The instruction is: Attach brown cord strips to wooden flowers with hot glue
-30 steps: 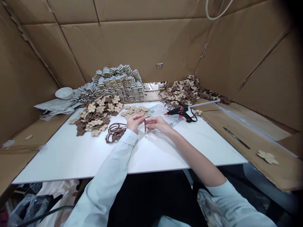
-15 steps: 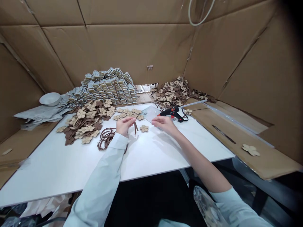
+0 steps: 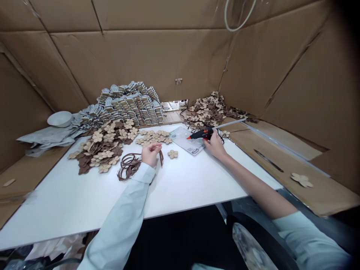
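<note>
My left hand [image 3: 150, 153] is closed in a pinch on a thin brown cord [image 3: 161, 158], whose end hangs below the fingertips. Beside that wrist lies a loose coil of brown cord [image 3: 128, 165]. My right hand [image 3: 216, 145] has its fingers round the handle of a black and orange glue gun [image 3: 201, 134], its nozzle pointing left over a clear plastic sheet [image 3: 182, 140]. A single beige flower piece [image 3: 172, 154] lies flat between my two hands. Just behind it, several more beige flowers [image 3: 153, 138] are laid out together.
Brown and beige flowers are heaped at the left [image 3: 102, 150] and back right [image 3: 206, 108]. Stacked small bundles [image 3: 132, 105] stand against the cardboard wall [image 3: 157, 56]. A white bowl [image 3: 60, 119] sits far left. A dark pointed tool [image 3: 268, 160] lies on the right-hand cardboard.
My right hand has moved right, from in front of the glue gun to its handle, and gripped it. My left hand stays nearly in place with the cord.
</note>
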Demonstrator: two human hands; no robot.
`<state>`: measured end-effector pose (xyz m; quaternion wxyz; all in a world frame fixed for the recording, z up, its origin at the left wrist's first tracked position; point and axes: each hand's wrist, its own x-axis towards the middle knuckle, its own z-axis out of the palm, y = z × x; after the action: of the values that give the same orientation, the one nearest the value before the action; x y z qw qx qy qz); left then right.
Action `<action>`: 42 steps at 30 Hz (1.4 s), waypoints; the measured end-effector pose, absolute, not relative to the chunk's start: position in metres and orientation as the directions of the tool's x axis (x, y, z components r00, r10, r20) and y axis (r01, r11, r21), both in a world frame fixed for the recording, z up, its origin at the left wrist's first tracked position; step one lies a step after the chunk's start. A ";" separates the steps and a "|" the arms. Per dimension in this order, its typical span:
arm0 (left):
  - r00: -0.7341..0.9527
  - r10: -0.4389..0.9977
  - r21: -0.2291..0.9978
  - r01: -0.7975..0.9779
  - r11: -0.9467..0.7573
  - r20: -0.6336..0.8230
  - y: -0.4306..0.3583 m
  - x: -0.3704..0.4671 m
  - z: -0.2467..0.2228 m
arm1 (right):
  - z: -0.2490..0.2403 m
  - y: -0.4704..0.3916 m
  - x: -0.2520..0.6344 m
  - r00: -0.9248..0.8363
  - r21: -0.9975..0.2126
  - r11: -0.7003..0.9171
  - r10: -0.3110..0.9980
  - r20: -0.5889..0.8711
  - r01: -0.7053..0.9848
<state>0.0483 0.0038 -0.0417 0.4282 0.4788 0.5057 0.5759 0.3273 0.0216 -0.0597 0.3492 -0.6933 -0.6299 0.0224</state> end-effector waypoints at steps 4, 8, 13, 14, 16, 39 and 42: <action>-0.154 0.987 0.988 -0.139 -0.071 0.049 0.001 0.054 -0.043 | -0.060 0.022 0.328 0.242 -0.487 0.016 0.854 0.461 0.873; -0.137 0.990 0.984 -0.174 -0.043 0.019 -0.001 0.056 -0.041 | -0.045 0.017 0.328 0.316 -0.465 -0.059 0.808 0.497 0.883; -0.090 0.995 0.999 0.015 -0.030 0.031 0.001 0.055 -0.048 | -0.022 0.013 0.314 0.288 -0.446 -0.040 0.815 0.503 0.894; -0.082 0.996 0.998 0.046 -0.033 0.037 0.001 0.055 -0.050 | -0.020 0.012 0.309 0.251 -0.428 -0.015 0.829 0.500 0.904; -0.074 0.997 0.997 0.075 -0.020 0.025 0.000 0.056 -0.050 | -0.017 0.013 0.300 0.144 -0.372 0.045 0.874 0.465 0.927; 0.137 0.969 0.463 0.858 -0.220 0.206 -0.012 0.069 -0.050 | -0.033 -0.001 0.274 -0.029 -0.265 0.135 0.929 0.370 0.955; 0.130 0.966 0.473 0.852 -0.223 0.221 -0.011 0.068 -0.050 | -0.033 -0.002 0.275 -0.031 -0.266 0.143 0.923 0.384 0.953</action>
<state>0.0679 -0.0106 -0.0501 0.1164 0.7425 0.6124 0.2451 0.2747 -0.0021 -0.0333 0.2387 -0.6539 -0.7172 -0.0320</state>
